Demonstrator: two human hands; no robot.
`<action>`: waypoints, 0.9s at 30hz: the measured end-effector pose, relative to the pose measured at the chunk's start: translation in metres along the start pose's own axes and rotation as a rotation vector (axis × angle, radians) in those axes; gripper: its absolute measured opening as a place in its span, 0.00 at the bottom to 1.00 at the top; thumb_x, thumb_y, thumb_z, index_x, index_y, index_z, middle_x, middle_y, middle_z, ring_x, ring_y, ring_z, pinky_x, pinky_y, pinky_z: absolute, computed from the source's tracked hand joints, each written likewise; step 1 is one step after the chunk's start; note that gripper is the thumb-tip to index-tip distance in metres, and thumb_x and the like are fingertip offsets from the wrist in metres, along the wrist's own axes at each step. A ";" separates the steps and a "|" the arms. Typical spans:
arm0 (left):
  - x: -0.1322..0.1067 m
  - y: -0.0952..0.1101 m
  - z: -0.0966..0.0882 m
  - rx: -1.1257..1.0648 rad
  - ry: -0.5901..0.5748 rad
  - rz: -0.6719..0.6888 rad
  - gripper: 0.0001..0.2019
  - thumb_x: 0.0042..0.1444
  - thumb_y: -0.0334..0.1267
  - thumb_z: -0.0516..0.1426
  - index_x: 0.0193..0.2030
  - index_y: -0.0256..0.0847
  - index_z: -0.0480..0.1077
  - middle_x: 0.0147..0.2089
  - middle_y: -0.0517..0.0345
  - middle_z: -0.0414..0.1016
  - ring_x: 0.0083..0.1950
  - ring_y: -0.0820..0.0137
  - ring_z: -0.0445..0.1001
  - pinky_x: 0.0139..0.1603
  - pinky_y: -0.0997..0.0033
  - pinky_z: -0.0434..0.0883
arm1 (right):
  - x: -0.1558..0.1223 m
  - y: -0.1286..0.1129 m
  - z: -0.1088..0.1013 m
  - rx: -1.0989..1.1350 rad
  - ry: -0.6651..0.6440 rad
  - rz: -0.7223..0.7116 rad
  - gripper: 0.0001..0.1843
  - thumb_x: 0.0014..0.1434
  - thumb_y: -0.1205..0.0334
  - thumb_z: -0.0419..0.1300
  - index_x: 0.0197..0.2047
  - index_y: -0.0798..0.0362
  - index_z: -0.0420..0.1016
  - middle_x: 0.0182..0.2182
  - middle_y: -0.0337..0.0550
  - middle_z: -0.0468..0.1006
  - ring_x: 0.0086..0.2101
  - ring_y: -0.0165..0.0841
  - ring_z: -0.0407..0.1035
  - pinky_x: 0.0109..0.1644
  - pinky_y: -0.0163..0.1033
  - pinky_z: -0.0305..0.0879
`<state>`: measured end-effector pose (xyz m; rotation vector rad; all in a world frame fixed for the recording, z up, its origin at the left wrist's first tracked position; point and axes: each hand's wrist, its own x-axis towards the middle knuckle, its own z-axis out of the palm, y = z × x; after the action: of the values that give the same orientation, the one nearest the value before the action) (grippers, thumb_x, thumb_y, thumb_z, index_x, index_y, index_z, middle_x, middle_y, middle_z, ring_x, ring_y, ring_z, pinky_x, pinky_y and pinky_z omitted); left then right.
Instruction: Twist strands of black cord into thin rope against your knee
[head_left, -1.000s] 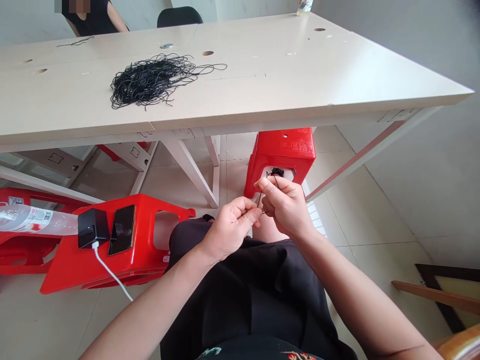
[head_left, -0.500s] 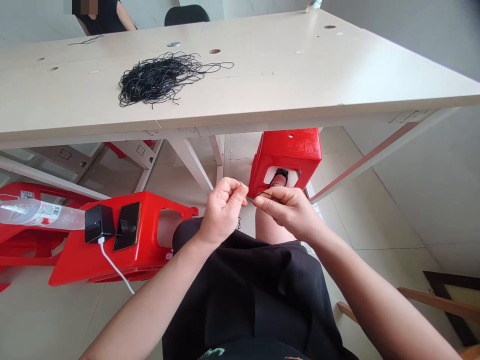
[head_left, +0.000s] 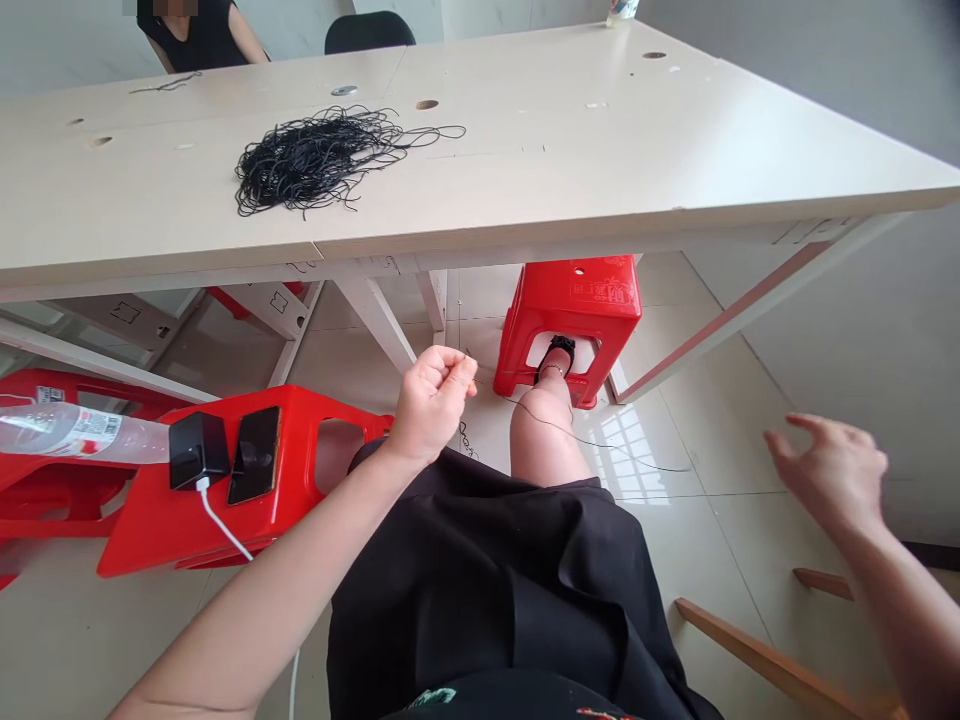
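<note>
My left hand (head_left: pixel 435 400) is closed in a pinch above my lap, holding a thin black cord (head_left: pixel 551 421). The cord trails off to the right past my knee, its far end loose in the air. Out to the right, away from the cord, my right hand (head_left: pixel 829 470) has its thumb and fingers apart with nothing visible between them; it is slightly blurred. On the table (head_left: pixel 570 180) ahead lies a tangled heap of black cord (head_left: pixel 307 160), with a loop sticking out to its right.
Left of me, a red stool (head_left: pixel 300 480) bears a phone (head_left: pixel 255 453), a black power bank (head_left: pixel 198 450) with a white cable, and a plastic bottle (head_left: pixel 97 430) beside them. Another red stool (head_left: pixel 574 290) stands under the table. A person (head_left: pixel 202 40) sits across. Wooden legs (head_left: pixel 750 645) are at lower right.
My right hand has let go of the cord and swung far right, its fingers opening. My left hand has shifted slightly left, still pinching the cord, which now stretches out loose.
</note>
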<state>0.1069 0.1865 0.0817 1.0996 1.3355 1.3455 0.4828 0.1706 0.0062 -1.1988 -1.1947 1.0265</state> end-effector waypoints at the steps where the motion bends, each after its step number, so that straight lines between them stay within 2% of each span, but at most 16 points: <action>1: -0.004 0.000 0.004 0.037 -0.042 0.022 0.10 0.50 0.42 0.60 0.29 0.38 0.65 0.21 0.63 0.65 0.20 0.80 0.61 0.16 0.81 0.54 | -0.004 -0.014 0.019 -0.075 0.125 -0.039 0.11 0.50 0.71 0.64 0.31 0.42 0.77 0.19 0.30 0.68 0.18 0.21 0.58 0.22 0.30 0.58; 2: -0.008 0.000 0.009 0.068 -0.084 0.039 0.09 0.52 0.42 0.59 0.29 0.39 0.65 0.21 0.63 0.65 0.21 0.80 0.61 0.17 0.80 0.56 | -0.008 -0.030 0.044 -0.186 0.240 -0.084 0.10 0.51 0.70 0.63 0.35 0.44 0.78 0.24 0.33 0.73 0.23 0.23 0.64 0.29 0.31 0.63; 3: -0.013 0.001 0.014 0.092 -0.120 0.052 0.09 0.53 0.42 0.58 0.29 0.39 0.65 0.21 0.63 0.65 0.21 0.79 0.62 0.18 0.79 0.58 | -0.013 -0.045 0.073 -0.254 0.200 -0.093 0.08 0.52 0.68 0.63 0.36 0.46 0.78 0.30 0.37 0.76 0.29 0.26 0.68 0.37 0.32 0.66; 4: -0.017 0.003 0.018 0.115 -0.150 0.063 0.09 0.53 0.42 0.57 0.29 0.39 0.65 0.21 0.63 0.65 0.21 0.79 0.63 0.20 0.79 0.60 | -0.017 -0.058 0.103 -0.243 0.032 -0.075 0.06 0.55 0.65 0.61 0.37 0.48 0.78 0.34 0.39 0.78 0.35 0.28 0.71 0.43 0.35 0.66; 6: -0.025 0.008 0.025 0.154 -0.194 0.087 0.08 0.54 0.41 0.57 0.29 0.39 0.65 0.22 0.63 0.66 0.23 0.78 0.65 0.23 0.78 0.63 | -0.022 -0.076 0.158 -0.023 -0.211 -0.038 0.12 0.55 0.61 0.61 0.44 0.48 0.75 0.44 0.42 0.77 0.44 0.32 0.70 0.50 0.40 0.66; 7: -0.029 0.011 0.028 0.166 -0.209 0.102 0.08 0.54 0.40 0.57 0.29 0.39 0.65 0.23 0.62 0.67 0.24 0.78 0.66 0.25 0.77 0.65 | -0.023 -0.080 0.179 0.091 -0.269 0.007 0.12 0.54 0.59 0.62 0.43 0.49 0.74 0.42 0.42 0.78 0.43 0.31 0.71 0.47 0.39 0.67; 9: -0.033 0.014 0.030 0.186 -0.211 0.134 0.08 0.55 0.39 0.56 0.29 0.39 0.65 0.24 0.62 0.68 0.25 0.77 0.67 0.26 0.76 0.66 | -0.023 -0.081 0.204 0.267 -0.349 0.119 0.10 0.55 0.56 0.61 0.38 0.51 0.74 0.33 0.39 0.78 0.32 0.27 0.70 0.36 0.35 0.68; 11: -0.034 0.015 0.031 0.198 -0.181 0.149 0.08 0.55 0.39 0.56 0.29 0.39 0.66 0.24 0.61 0.68 0.25 0.77 0.67 0.26 0.76 0.66 | -0.021 -0.078 0.212 0.346 -0.374 0.203 0.10 0.54 0.55 0.61 0.33 0.53 0.74 0.25 0.36 0.75 0.22 0.22 0.63 0.25 0.31 0.61; 13: -0.033 0.013 0.030 0.179 -0.152 0.125 0.08 0.55 0.40 0.57 0.29 0.39 0.66 0.23 0.62 0.67 0.24 0.77 0.67 0.24 0.77 0.65 | -0.020 -0.077 0.212 0.376 -0.357 0.234 0.10 0.52 0.55 0.64 0.30 0.54 0.74 0.23 0.35 0.73 0.18 0.19 0.56 0.20 0.30 0.53; 17: -0.030 0.007 0.030 0.052 -0.123 0.054 0.07 0.54 0.41 0.57 0.30 0.41 0.66 0.21 0.66 0.65 0.23 0.78 0.66 0.22 0.78 0.64 | -0.021 -0.078 0.212 0.419 -0.311 0.291 0.12 0.48 0.54 0.66 0.28 0.55 0.75 0.20 0.35 0.72 0.15 0.18 0.49 0.16 0.30 0.43; 21: -0.029 0.003 0.032 -0.022 -0.099 0.053 0.08 0.53 0.41 0.58 0.29 0.42 0.66 0.21 0.66 0.65 0.22 0.79 0.65 0.21 0.79 0.62 | -0.022 -0.080 0.215 0.420 -0.311 0.348 0.13 0.47 0.53 0.66 0.29 0.56 0.76 0.18 0.34 0.71 0.13 0.17 0.46 0.13 0.30 0.39; 24: -0.027 0.002 0.032 -0.039 -0.101 0.032 0.08 0.53 0.41 0.58 0.29 0.41 0.65 0.20 0.66 0.64 0.21 0.79 0.64 0.20 0.79 0.61 | -0.018 -0.081 0.214 0.347 -0.300 0.312 0.12 0.47 0.54 0.66 0.29 0.55 0.77 0.16 0.33 0.70 0.13 0.18 0.48 0.14 0.30 0.43; 27: -0.023 0.004 0.030 -0.010 -0.145 -0.011 0.08 0.53 0.41 0.58 0.29 0.41 0.66 0.20 0.65 0.64 0.22 0.79 0.64 0.20 0.80 0.59 | -0.013 -0.084 0.212 0.198 -0.311 0.177 0.08 0.48 0.58 0.66 0.27 0.55 0.78 0.19 0.38 0.75 0.19 0.23 0.61 0.21 0.31 0.59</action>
<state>0.1406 0.1689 0.0861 1.1588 1.2259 1.2396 0.2675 0.1738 0.0831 -1.0268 -1.2041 1.4700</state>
